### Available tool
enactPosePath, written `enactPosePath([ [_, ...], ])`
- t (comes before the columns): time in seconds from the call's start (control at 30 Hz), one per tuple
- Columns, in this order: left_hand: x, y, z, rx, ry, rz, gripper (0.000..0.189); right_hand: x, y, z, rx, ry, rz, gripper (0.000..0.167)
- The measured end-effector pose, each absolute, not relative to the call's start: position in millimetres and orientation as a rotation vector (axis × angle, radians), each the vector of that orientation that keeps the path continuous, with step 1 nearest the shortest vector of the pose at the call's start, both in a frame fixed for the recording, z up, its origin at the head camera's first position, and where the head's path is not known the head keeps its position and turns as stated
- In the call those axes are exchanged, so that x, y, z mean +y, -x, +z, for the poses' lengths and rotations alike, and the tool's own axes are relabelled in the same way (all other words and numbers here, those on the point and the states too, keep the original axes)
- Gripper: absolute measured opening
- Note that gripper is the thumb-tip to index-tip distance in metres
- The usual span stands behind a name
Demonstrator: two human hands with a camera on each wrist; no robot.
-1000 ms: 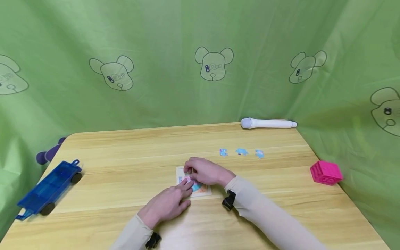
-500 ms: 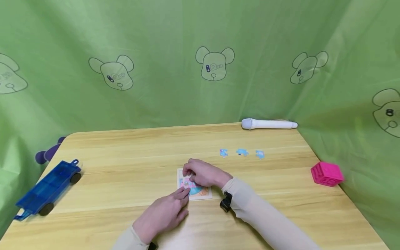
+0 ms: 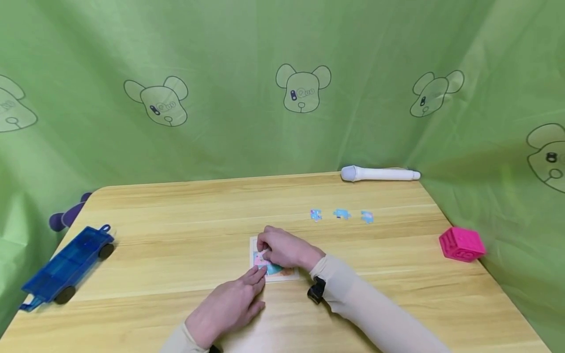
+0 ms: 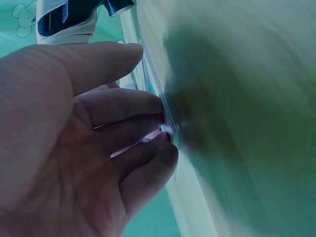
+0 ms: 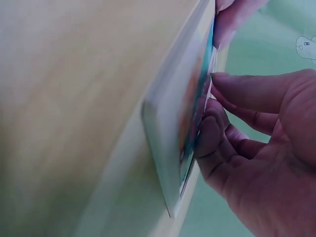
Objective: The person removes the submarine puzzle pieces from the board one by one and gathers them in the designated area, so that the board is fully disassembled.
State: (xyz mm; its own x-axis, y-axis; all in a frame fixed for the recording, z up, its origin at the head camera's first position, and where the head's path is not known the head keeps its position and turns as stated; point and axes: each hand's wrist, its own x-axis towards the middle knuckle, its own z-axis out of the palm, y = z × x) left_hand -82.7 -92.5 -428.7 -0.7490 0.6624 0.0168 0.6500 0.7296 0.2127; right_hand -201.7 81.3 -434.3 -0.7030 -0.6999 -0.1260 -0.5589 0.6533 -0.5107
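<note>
A small jigsaw puzzle in a white-edged tray [image 3: 282, 280] lies at the middle of the table, its pink and teal picture partly covered by both hands. My left hand [image 3: 231, 306] reaches in from the lower left, fingers extended, fingertips on the tray's near left part. In the left wrist view its fingertips [image 4: 154, 103] meet the tray's edge. My right hand [image 3: 287, 247] bends over the upper picture with curled fingers. Its thumb [image 5: 247, 91] and fingertips [image 5: 210, 133] come right down to the picture in the right wrist view; I cannot tell whether they pinch a piece.
Three loose blue puzzle pieces, including a middle one [image 3: 342, 214], lie in a row behind the right hand. A white toy microphone [image 3: 384, 174] rests at the back edge, a pink block [image 3: 462, 243] at the right edge, and a blue toy trailer [image 3: 70, 264] at the left.
My left hand has slid down and left, uncovering part of the picture. My right hand has shifted slightly left and down, staying over the puzzle. The loose pieces have stayed put.
</note>
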Motion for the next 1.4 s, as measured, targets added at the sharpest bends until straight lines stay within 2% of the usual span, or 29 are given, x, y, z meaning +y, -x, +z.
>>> enactPosePath([
  [1.4, -96.3, 84.5, -430.7, 2.921, -1.088, 0.321, 0.044, 85.9, 206.0, -428.5, 2.388, 0.955, -0.893, 0.011],
])
